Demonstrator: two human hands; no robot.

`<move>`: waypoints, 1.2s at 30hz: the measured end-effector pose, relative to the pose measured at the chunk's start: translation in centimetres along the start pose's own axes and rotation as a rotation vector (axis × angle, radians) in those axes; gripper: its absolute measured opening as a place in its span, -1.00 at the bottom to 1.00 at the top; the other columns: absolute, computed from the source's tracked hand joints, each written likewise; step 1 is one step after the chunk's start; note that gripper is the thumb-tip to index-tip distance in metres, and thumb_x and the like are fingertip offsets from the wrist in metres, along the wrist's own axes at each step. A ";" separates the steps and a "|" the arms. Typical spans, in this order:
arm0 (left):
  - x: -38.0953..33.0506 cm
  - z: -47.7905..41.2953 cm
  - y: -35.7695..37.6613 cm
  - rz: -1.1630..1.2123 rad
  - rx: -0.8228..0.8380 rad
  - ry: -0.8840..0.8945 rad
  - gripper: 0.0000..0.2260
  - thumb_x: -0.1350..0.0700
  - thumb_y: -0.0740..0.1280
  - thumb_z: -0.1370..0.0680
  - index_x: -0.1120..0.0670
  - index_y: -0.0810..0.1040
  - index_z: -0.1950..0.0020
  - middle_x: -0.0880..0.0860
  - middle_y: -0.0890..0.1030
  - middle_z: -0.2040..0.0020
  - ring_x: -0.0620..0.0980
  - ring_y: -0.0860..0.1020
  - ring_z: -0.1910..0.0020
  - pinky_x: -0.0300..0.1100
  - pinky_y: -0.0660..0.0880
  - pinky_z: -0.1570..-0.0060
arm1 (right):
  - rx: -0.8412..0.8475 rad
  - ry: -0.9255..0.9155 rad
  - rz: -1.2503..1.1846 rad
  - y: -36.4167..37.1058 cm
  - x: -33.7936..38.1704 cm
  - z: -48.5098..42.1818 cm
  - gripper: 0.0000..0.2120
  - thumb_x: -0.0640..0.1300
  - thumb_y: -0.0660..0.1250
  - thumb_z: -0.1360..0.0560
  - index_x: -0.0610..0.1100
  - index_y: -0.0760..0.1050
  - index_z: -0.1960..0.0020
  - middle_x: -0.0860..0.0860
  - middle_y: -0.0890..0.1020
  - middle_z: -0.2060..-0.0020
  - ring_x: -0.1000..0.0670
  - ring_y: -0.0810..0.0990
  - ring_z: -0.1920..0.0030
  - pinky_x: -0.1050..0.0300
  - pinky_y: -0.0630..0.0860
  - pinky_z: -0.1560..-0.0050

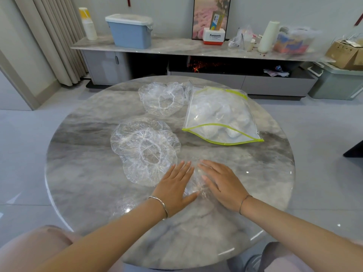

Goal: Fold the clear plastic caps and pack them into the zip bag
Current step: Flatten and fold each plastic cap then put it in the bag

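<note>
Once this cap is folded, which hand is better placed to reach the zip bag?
Probably the right hand: the zip bag lies beyond it on the right; the left hand sits nearer the cap pile.

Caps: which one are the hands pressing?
The nearest cap, flattened under left hand and right hand; the stack and far pile beside the zip bag lie uncovered.

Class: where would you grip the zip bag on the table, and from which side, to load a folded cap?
Pinch the upper green-edged lip of the zip bag from the near side: that end seems to gape toward the person, its top edge arched above the lower.
</note>
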State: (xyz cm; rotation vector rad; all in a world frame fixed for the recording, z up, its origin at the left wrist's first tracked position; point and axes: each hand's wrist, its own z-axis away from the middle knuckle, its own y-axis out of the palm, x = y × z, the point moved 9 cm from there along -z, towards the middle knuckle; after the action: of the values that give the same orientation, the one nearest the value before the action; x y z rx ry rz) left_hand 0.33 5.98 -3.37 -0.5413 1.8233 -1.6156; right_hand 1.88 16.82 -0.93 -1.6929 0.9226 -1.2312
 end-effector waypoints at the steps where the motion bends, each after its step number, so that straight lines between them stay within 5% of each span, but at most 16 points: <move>1: 0.0 0.3 -0.3 -0.013 -0.007 0.026 -0.22 -0.35 -0.25 -0.41 0.03 -0.01 -0.54 -0.07 -0.12 -0.51 -0.09 -0.10 -0.51 -0.18 -0.23 -0.46 | -0.016 -0.040 0.007 -0.5 0.3 0.3 -0.51 0.14 -0.01 -0.56 -0.03 0.45 -0.33 0.09 0.47 -0.28 0.12 0.40 -0.24 0.31 0.20 -0.25; 3: -0.6 1.1 -0.2 -0.010 -0.019 0.108 -0.36 -0.27 -0.02 -0.45 0.03 0.41 -0.39 0.00 0.37 -0.42 -0.04 0.39 -0.36 -0.16 0.23 -0.38 | -0.010 -0.142 0.061 -0.7 1.3 1.1 -0.60 0.16 0.10 -0.53 -0.02 0.55 -0.16 0.12 0.58 -0.06 0.08 0.55 0.00 0.26 0.39 -0.04; 5: -0.7 1.4 0.4 -0.026 -0.053 0.161 -0.53 -0.19 0.09 -0.43 -0.01 0.60 -0.15 -0.06 0.61 -0.14 -0.09 0.60 -0.04 -0.23 0.50 -0.08 | 0.036 -0.247 0.174 0.1 2.1 1.8 -0.59 0.22 0.16 -0.46 -0.02 0.56 -0.08 0.12 0.59 0.06 0.07 0.59 0.11 0.20 0.50 0.08; 10: -0.3 0.7 0.1 -0.025 -0.150 0.157 -0.66 0.01 0.14 -0.37 0.00 0.66 0.04 -0.12 0.65 0.07 -0.12 0.60 0.20 -0.30 0.50 0.21 | 0.090 -0.256 0.288 1.6 1.7 2.0 -0.57 0.18 0.18 -0.39 -0.04 0.56 -0.10 0.11 0.60 0.07 0.08 0.59 0.11 0.20 0.54 0.11; 15: 0.5 0.9 -1.4 0.090 -0.197 0.054 -0.71 -0.02 0.10 -0.48 0.02 0.60 0.19 -0.08 0.59 0.34 -0.04 0.55 0.35 -0.29 0.40 0.38 | 0.058 0.040 -0.062 1.2 -0.6 1.3 -0.83 -0.14 0.32 -0.45 -0.08 0.59 -0.03 0.08 0.62 0.08 0.01 0.58 0.04 0.20 0.43 0.03; 19: 2.3 1.2 -1.8 0.263 -0.169 -0.131 -0.69 -0.11 0.15 -0.58 0.09 0.54 0.06 0.09 0.49 0.26 0.07 0.47 0.25 -0.18 0.23 0.29 | 0.093 0.281 -0.431 1.6 -2.2 1.6 -0.98 -0.12 0.40 -0.46 -0.04 0.60 0.14 0.11 0.66 0.17 0.12 0.59 0.09 0.21 0.50 -0.01; 22: 2.7 1.2 -1.5 0.322 -0.150 -0.210 -0.78 -0.05 0.24 -0.57 0.08 0.54 0.05 0.07 0.50 0.31 0.05 0.49 0.26 -0.21 0.23 0.27 | 0.062 0.377 -0.563 1.8 -3.1 1.8 -0.95 -0.18 0.45 -0.42 -0.11 0.58 0.19 -0.03 0.66 0.25 0.06 0.59 0.22 0.14 0.52 0.08; 25: 2.9 1.2 -1.3 0.256 -0.128 -0.244 -0.81 -0.03 0.27 -0.56 0.05 0.50 -0.08 -0.03 0.52 0.27 0.01 0.54 0.16 -0.25 0.28 0.17 | 0.024 0.432 -0.609 1.9 -3.4 1.9 -0.87 -0.19 0.47 -0.40 -0.15 0.52 0.16 -0.04 0.58 0.39 0.14 0.46 0.39 0.26 0.43 0.27; 29: 1.4 1.0 -2.3 0.063 -0.240 -0.022 -0.63 -0.02 0.35 -0.48 -0.01 0.44 -0.27 -0.05 0.56 -0.04 -0.06 0.50 0.00 -0.26 0.36 -0.01 | -0.009 0.448 -0.587 1.9 -3.7 1.7 -0.81 -0.20 0.48 -0.39 -0.11 0.48 0.11 0.11 0.40 0.50 0.17 0.34 0.46 0.36 0.32 0.34; 32: -0.7 1.8 -0.6 -0.017 -0.157 0.198 -0.57 -0.16 0.02 -0.60 0.01 0.40 -0.36 -0.02 0.51 -0.30 -0.07 0.47 -0.25 -0.16 0.33 -0.23 | 0.012 0.383 -0.446 1.8 -2.9 1.4 -0.77 -0.13 0.47 -0.39 -0.01 0.43 0.07 0.10 0.45 0.35 0.14 0.40 0.35 0.25 0.38 0.22; 36: 0.1 3.0 2.9 -0.125 0.037 0.111 -0.41 -0.22 -0.15 -0.62 0.12 0.33 -0.44 0.04 0.40 -0.41 0.01 0.40 -0.36 -0.09 0.17 -0.30 | -0.121 0.206 -0.170 0.2 -0.9 1.5 -0.68 -0.03 0.33 -0.48 -0.06 0.46 -0.21 0.07 0.46 -0.19 0.09 0.44 -0.14 0.27 0.31 -0.15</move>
State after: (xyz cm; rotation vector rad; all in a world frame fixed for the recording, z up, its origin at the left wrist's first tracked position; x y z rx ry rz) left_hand 2.63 4.23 -6.34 -0.5697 1.8683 -1.7913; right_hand 3.05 17.88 -1.70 -1.7933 1.0091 -1.5118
